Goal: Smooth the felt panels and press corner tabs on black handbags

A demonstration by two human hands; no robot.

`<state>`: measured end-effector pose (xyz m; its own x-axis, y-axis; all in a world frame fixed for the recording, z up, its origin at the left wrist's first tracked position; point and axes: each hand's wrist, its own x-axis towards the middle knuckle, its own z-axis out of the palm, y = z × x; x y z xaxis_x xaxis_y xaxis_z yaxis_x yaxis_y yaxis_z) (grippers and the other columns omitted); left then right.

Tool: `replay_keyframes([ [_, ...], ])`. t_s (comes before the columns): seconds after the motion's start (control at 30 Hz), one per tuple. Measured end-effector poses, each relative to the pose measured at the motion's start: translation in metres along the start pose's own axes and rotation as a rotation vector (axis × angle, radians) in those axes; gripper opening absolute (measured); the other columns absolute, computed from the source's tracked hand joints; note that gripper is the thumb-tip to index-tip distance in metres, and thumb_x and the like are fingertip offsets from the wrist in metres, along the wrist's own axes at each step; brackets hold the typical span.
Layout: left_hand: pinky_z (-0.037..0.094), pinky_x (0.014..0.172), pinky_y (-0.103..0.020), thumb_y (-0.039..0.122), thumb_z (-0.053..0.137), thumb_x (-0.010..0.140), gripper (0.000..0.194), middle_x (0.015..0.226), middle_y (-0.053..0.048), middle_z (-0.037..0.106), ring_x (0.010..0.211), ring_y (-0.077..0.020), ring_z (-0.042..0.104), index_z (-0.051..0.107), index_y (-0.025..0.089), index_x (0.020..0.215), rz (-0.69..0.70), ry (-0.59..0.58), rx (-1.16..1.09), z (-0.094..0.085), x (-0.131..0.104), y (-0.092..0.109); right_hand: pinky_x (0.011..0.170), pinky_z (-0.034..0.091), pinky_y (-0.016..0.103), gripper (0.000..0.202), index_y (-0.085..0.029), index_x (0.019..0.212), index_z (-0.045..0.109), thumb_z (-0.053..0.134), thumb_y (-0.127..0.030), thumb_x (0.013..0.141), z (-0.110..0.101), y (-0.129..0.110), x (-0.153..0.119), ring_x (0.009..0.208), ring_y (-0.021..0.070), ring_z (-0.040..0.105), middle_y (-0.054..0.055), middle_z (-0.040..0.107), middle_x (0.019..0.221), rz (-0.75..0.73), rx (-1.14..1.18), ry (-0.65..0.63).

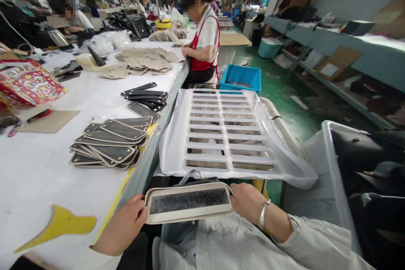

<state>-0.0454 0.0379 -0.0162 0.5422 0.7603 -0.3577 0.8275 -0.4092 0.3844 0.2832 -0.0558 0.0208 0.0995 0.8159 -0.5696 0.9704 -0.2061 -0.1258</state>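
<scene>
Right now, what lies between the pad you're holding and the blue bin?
In the head view, a white slotted rack on plastic sheeting lies between the pad and the blue bin.

— What is the piece (189, 201) like?
— A flat rounded rectangle with a cream border and a dark grey fuzzy centre (like felt), lying lengthwise and nearly level.
— Where is it?
— Between the fingers (141, 210) on both sides, pinched at each short end.

both hands are low and near the body; left hand (126, 221) curled with its thumb forward, right hand (248, 202) palm-down, fingers clamped, wrist bent inward.
</scene>
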Motion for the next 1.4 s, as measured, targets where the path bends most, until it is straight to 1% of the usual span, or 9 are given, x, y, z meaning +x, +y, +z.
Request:
replay_keyframes([
  [0.23,0.042,0.076,-0.032,0.022,0.033,0.086,0.025,0.083,-0.005,0.051,0.077,-0.0179,0.056,0.045,0.020,0.064,-0.002,-0.001,-0.052,-0.012,0.001,0.005,0.070,0.046,0.037,0.025,-0.008,0.091,0.061,0.037,-0.015,0.089,0.010,0.005,0.005,0.084,0.0298,0.066,0.019,0.068,0.087,0.001,0.039,0.007],
  [0.4,0.044,0.078,-0.031,0.034,0.036,0.090,0.032,0.091,-0.005,0.055,0.083,-0.0179,0.057,0.054,0.018,0.067,-0.001,0.043,-0.402,-0.008,-0.004,-0.001,0.068,0.045,0.035,0.024,-0.010,0.089,0.060,0.036,-0.015,0.088,0.017,0.013,0.009,0.081,0.0283,0.066,0.018,0.068,0.085,-0.057,0.059,0.027],
  [0.5,0.043,0.084,-0.031,0.034,0.037,0.090,0.031,0.101,-0.006,0.057,0.092,-0.0186,0.056,0.058,0.018,0.075,-0.021,0.067,-0.498,-0.001,-0.008,-0.003,0.066,0.044,0.033,0.024,-0.012,0.088,0.060,0.036,-0.017,0.088,0.023,0.019,0.011,0.079,0.0265,0.066,0.015,0.068,0.083,-0.098,0.085,0.057],
  [0.63,0.041,0.083,-0.032,0.030,0.040,0.087,0.025,0.100,-0.007,0.055,0.088,-0.0182,0.056,0.050,0.019,0.066,-0.075,0.068,-0.389,0.000,-0.008,0.001,0.062,0.042,0.028,0.022,-0.014,0.084,0.061,0.039,-0.020,0.085,0.028,0.026,0.015,0.072,0.0219,0.065,0.011,0.067,0.076,-0.191,0.121,0.160],
  [0.73,0.040,0.081,-0.034,0.029,0.037,0.086,0.024,0.095,-0.007,0.053,0.086,-0.0190,0.055,0.043,0.020,0.064,-0.079,0.033,-0.269,-0.005,-0.007,0.006,0.061,0.041,0.026,0.019,-0.014,0.083,0.060,0.042,-0.020,0.085,0.026,0.027,0.016,0.068,0.0198,0.065,0.009,0.066,0.072,-0.214,0.099,0.179],
  [0.93,0.041,0.077,-0.034,0.031,0.035,0.086,0.026,0.089,-0.006,0.051,0.079,-0.0182,0.054,0.039,0.022,0.063,-0.111,-0.022,-0.273,-0.005,-0.009,0.007,0.057,0.041,0.028,0.020,-0.010,0.085,0.061,0.041,-0.010,0.082,0.020,0.022,0.015,0.068,0.0237,0.067,0.013,0.067,0.073,-0.176,-0.004,0.116],
  [1.1,0.041,0.084,-0.038,0.028,0.034,0.086,0.022,0.100,-0.010,0.053,0.090,-0.0215,0.054,0.041,0.021,0.066,-0.111,0.059,-0.181,0.001,-0.012,0.009,0.055,0.042,0.031,0.025,-0.006,0.089,0.060,0.041,0.002,0.077,0.017,0.013,0.013,0.070,0.0280,0.068,0.015,0.066,0.073,-0.160,-0.128,0.032],
  [1.2,0.039,0.091,-0.040,0.028,0.036,0.086,0.022,0.111,-0.011,0.053,0.101,-0.0231,0.052,0.043,0.021,0.067,-0.101,0.120,-0.184,0.000,-0.011,0.007,0.058,0.045,0.035,0.026,-0.006,0.092,0.060,0.039,0.002,0.079,0.019,0.012,0.013,0.072,0.0298,0.068,0.015,0.066,0.074,-0.158,-0.143,-0.006],
  [1.4,0.042,0.087,-0.037,0.033,0.038,0.086,0.028,0.109,-0.010,0.056,0.097,-0.0216,0.055,0.040,0.022,0.061,-0.144,0.082,-0.257,-0.006,-0.010,0.003,0.061,0.049,0.039,0.025,-0.007,0.095,0.060,0.038,-0.002,0.084,0.025,0.018,0.013,0.074,0.0305,0.068,0.015,0.065,0.076,-0.159,-0.087,-0.028],
])
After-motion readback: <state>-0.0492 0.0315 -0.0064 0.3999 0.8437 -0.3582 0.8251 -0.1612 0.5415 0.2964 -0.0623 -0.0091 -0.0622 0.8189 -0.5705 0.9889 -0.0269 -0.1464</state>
